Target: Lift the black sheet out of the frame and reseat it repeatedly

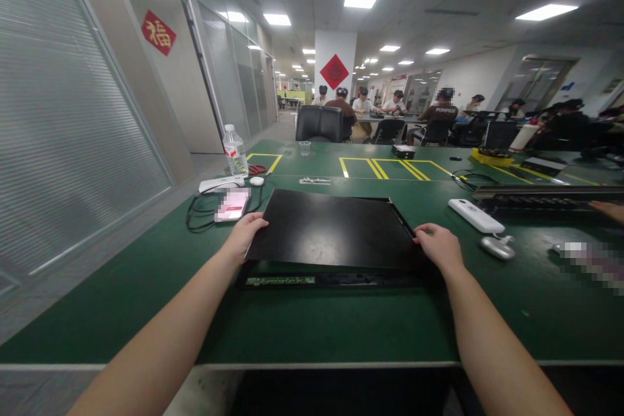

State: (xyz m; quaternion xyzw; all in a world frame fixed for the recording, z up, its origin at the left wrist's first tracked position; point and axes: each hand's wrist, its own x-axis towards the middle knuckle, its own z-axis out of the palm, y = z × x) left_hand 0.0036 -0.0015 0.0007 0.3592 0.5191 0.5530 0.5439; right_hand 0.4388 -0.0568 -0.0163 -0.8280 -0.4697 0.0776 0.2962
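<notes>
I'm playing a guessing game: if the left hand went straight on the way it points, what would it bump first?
Probably the panel: the left hand holds its left edge, fingers pointing inward. Depth is hard to judge.

1. A thin, rectangular, dully shiny black panel (326,227) is held at both short sides, broad face up, with a hazy glare near its front edge.
2. A slim black rail (400,216) runs along its right side.
3. A long, narrow black strip (375,279) with a green circuit board (280,281) on its left part lies just before the panel; any join is unclear.
</notes>
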